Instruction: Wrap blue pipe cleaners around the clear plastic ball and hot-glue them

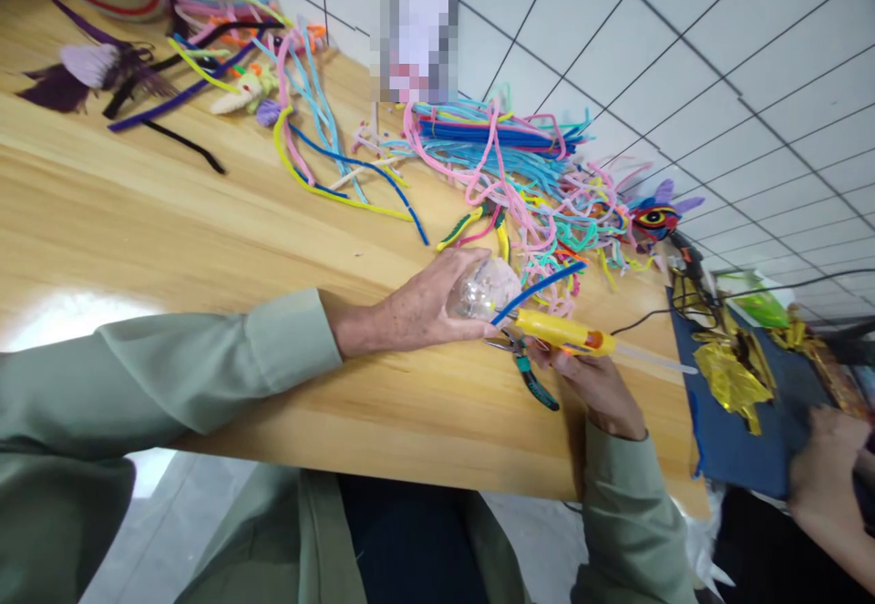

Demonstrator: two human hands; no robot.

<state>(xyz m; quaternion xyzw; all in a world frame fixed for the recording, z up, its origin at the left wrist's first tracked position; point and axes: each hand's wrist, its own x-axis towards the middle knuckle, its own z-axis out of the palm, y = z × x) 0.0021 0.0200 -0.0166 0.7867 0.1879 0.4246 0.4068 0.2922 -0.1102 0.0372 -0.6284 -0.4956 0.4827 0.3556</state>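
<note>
My left hand is wrapped round a clear, rounded plastic piece with something pale pink inside or behind it. In my right hand is a yellow hot glue gun, its nozzle pointing left at the clear piece. A translucent glue stick sticks out of its rear end. One blue pipe cleaner slants up from the clear piece, just above the nozzle. Beneath the glue gun lie pliers with dark green handles, partly hidden by it.
Pliers with yellow-green handles lie beyond my left hand. Tangled pipe cleaners are heaped along the tiled wall. At right, gold foil rests on a dark blue mat, near another person's hand. A black cord crosses the table.
</note>
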